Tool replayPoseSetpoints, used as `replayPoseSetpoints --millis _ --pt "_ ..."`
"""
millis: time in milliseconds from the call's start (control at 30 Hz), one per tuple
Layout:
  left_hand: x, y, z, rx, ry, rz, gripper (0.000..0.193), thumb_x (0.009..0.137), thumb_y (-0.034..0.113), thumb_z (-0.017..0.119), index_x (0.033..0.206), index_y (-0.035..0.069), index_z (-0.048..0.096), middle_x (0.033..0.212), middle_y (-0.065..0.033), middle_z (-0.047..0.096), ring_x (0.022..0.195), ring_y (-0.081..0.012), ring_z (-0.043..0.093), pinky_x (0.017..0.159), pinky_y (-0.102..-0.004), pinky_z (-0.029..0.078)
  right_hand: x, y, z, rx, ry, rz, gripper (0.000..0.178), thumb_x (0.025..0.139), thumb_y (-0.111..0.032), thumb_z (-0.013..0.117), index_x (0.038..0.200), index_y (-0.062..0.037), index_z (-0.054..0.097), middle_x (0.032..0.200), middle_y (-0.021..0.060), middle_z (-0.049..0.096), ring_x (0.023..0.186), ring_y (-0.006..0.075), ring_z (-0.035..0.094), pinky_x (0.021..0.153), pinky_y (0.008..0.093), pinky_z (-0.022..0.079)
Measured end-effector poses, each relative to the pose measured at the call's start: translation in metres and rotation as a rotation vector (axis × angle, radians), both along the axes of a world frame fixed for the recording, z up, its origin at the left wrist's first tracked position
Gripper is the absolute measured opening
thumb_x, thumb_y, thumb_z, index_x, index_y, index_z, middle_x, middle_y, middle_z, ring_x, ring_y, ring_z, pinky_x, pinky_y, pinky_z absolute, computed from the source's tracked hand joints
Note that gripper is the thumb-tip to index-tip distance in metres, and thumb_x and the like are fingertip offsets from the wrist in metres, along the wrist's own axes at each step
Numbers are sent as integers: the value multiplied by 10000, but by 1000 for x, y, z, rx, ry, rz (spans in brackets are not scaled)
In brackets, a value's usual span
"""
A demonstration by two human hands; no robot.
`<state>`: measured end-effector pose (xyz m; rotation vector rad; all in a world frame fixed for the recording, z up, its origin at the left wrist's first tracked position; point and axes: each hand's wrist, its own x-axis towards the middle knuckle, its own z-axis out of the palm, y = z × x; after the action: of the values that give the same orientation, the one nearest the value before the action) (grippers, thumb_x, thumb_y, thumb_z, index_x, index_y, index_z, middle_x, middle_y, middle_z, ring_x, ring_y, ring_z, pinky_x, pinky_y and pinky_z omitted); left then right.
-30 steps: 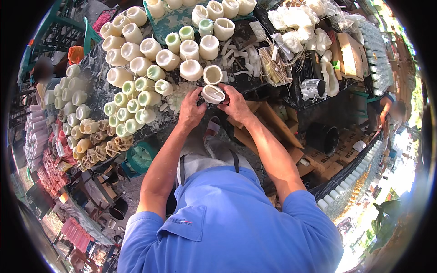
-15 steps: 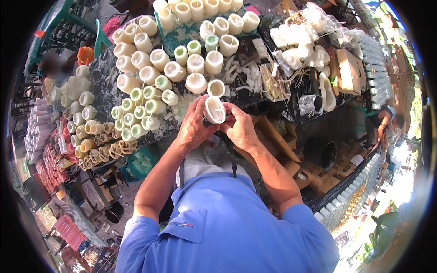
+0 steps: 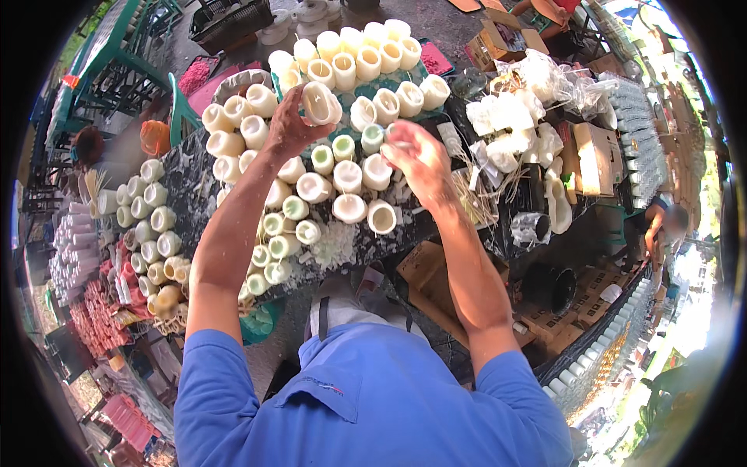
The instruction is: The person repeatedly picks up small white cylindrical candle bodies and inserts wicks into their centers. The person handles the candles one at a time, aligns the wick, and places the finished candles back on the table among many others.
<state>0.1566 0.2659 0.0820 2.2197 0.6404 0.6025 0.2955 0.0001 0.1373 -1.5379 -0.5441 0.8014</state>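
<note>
A cream pillar candle [image 3: 318,104] with a hollowed top is gripped by my left hand [image 3: 294,124], closed around its side over the far part of the table. Its opening faces me, and a pale wick shows inside. My right hand [image 3: 422,165] hovers apart from it, to the right, above the front rows. Its fingers are bent and smeared by motion, so whether they pinch anything is unclear. Just left of those fingertips stands a candle with a greenish top [image 3: 373,138]. A cream candle with a hollow top [image 3: 381,216] stands alone at the table's near edge.
Rows of cream candles [image 3: 344,70] fill a green tray at the back. White wax chunks [image 3: 498,117] and plastic bags lie right, beside a cardboard box [image 3: 594,159]. Wax scraps [image 3: 334,245] litter the dark table. Another person [image 3: 661,222] is at far right.
Both hands held the candle close to me; now my left hand has carried it forward and left. My right hand has let go and moved forward and right. The view has shifted too.
</note>
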Motion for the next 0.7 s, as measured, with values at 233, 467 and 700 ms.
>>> replayPoseSetpoints --millis 233,467,700 --pt "36 37 -80 -42 215 -143 1008 665 332 975 1513 15 532 1464 -185 635 1380 -370 607 1201 -450 464 -14 -71 -56 -122 263 -205 505 1009 -82 765 1457 45 571 1203 100 699 992 177 736 871 315 625" --pt "47 50 -80 -227 267 -226 1037 657 266 986 1537 6 503 1533 -182 588 1373 -319 621 1230 -414 449 -27 -66 -52 -278 254 -300 384 1000 -83 772 1346 42 662 1138 76 705 991 136 702 860 281 588" --pt "-2 84 16 -267 -105 -112 887 714 177 1007 1461 18 557 1384 -148 669 1253 -255 685 1022 -381 613 11 113 -42 -188 -735 271 282 979 -94 630 1183 68 738 1130 258 759 1109 401 734 961 457 588"
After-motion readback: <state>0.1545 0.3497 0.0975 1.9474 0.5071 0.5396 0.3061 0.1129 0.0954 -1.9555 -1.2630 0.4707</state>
